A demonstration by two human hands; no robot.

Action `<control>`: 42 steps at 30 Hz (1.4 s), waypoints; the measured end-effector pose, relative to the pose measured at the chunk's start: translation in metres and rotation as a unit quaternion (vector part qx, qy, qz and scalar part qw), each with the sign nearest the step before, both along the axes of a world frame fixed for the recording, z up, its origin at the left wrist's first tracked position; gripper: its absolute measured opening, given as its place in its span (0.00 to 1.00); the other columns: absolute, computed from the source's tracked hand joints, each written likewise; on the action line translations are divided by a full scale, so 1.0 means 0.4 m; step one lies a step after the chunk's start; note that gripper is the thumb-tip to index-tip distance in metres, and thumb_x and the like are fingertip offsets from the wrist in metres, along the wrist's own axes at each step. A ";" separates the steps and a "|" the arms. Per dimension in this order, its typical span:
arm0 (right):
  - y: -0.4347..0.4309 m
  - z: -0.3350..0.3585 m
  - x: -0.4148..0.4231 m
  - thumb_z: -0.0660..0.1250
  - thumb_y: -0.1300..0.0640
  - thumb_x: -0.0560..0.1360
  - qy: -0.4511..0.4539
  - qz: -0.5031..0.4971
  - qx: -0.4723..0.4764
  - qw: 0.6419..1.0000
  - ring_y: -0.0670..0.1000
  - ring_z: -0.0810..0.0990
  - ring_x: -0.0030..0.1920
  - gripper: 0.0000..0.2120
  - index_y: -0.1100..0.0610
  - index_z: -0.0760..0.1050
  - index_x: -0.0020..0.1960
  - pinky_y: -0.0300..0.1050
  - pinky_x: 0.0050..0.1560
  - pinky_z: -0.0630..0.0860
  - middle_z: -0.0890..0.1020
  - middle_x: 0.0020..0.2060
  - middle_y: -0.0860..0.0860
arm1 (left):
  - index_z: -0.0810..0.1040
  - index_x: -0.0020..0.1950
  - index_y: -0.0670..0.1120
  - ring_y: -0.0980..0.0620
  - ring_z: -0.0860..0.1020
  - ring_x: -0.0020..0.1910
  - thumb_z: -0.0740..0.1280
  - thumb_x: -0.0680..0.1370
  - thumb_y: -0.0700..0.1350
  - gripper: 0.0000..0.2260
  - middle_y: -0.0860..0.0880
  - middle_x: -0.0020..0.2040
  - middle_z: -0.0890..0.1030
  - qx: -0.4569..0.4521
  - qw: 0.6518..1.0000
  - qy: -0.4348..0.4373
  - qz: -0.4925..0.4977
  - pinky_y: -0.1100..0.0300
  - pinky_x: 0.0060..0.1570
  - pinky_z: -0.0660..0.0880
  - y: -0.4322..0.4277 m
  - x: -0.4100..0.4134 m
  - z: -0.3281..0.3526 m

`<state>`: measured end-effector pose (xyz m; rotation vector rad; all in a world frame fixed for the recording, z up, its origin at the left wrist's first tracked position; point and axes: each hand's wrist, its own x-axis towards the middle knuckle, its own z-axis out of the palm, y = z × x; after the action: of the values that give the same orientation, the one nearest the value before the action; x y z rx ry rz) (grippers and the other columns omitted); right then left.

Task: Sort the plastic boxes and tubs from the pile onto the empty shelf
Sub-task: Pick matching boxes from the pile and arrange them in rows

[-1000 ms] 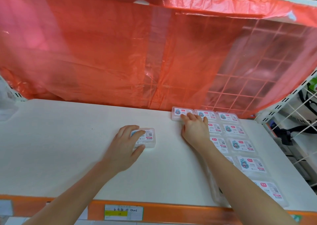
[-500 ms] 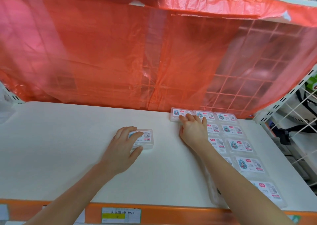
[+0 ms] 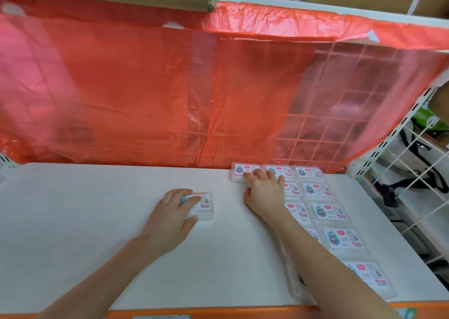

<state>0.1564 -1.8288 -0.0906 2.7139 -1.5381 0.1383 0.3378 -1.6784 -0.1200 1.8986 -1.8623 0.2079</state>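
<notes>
Hardly anything has moved over the last second, which itself says something. The white shelf (image 3: 97, 245) and the red plastic sheet (image 3: 145, 95) hanging behind it look the same. The block of boxes (image 3: 328, 211) sits in tidy rows on the shelf's right part.

The right hand (image 3: 263, 190) stays at the block's far left corner. Its fingers lie straight and spread, pressing on the corner box (image 3: 239, 173) and gripping nothing. That box keeps its place, so it seems to be getting squared up against its neighbours.

The left hand (image 3: 170, 218) remains left of the block, well apart from it, fingers and thumb curled round the loose box (image 3: 205, 204), which rests flat on the shelf. I judge this one is waiting to join the block's new left column.
</notes>
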 end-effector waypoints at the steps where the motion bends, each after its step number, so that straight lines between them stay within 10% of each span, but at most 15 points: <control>1: 0.000 0.001 -0.001 0.56 0.57 0.76 -0.004 0.000 0.004 1.000 0.59 0.61 0.69 0.22 0.49 0.65 0.69 0.59 0.68 0.54 0.68 0.67 0.51 | 0.79 0.53 0.45 0.50 0.68 0.53 0.58 0.69 0.51 0.19 0.44 0.51 0.80 0.008 1.000 -0.010 -0.007 0.51 0.44 0.78 -0.016 -0.004 0.007; 10: -0.006 -0.003 -0.004 0.58 0.57 0.74 -0.020 0.004 0.011 1.000 0.59 0.63 0.68 0.23 0.49 0.66 0.69 0.56 0.66 0.58 0.69 0.66 0.51 | 0.69 0.69 0.46 0.46 0.61 0.70 0.62 0.77 0.43 0.20 0.46 0.69 0.67 0.064 0.996 0.045 0.038 0.56 0.66 0.60 -0.166 -0.022 0.028; 17: -0.006 -0.019 0.005 0.70 0.58 0.51 -0.047 -0.005 -0.061 0.997 0.59 0.79 0.35 0.18 0.52 0.81 0.42 0.53 0.31 0.75 0.80 0.36 0.51 | 0.79 0.57 0.40 0.35 0.75 0.56 0.71 0.67 0.34 0.18 0.38 0.56 0.78 0.056 0.996 0.065 0.030 0.44 0.50 0.76 -0.223 -0.021 0.012; 30: -0.007 -0.010 -0.006 0.56 0.57 0.70 -0.074 0.007 -0.001 0.997 0.63 0.69 0.61 0.23 0.53 0.73 0.64 0.55 0.59 0.64 0.75 0.60 0.55 | 0.80 0.56 0.44 0.41 0.75 0.58 0.54 0.69 0.55 0.25 0.41 0.56 0.79 0.137 0.988 -0.017 0.073 0.48 0.41 0.78 -0.154 -0.080 0.009; 42: -0.010 -0.011 -0.004 0.60 0.59 0.71 -0.078 0.010 0.004 0.997 0.63 0.68 0.62 0.21 0.54 0.72 0.64 0.54 0.59 0.64 0.74 0.61 0.55 | 0.52 0.76 0.51 0.48 0.45 0.75 0.34 0.66 0.63 0.40 0.49 0.76 0.49 0.193 0.978 -0.001 0.077 0.54 0.68 0.55 -0.171 -0.095 0.032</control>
<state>0.1548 -1.8329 -0.0951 2.7843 -1.5520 0.3528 0.3000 -1.7468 -0.1073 2.3031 -1.8600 -0.1136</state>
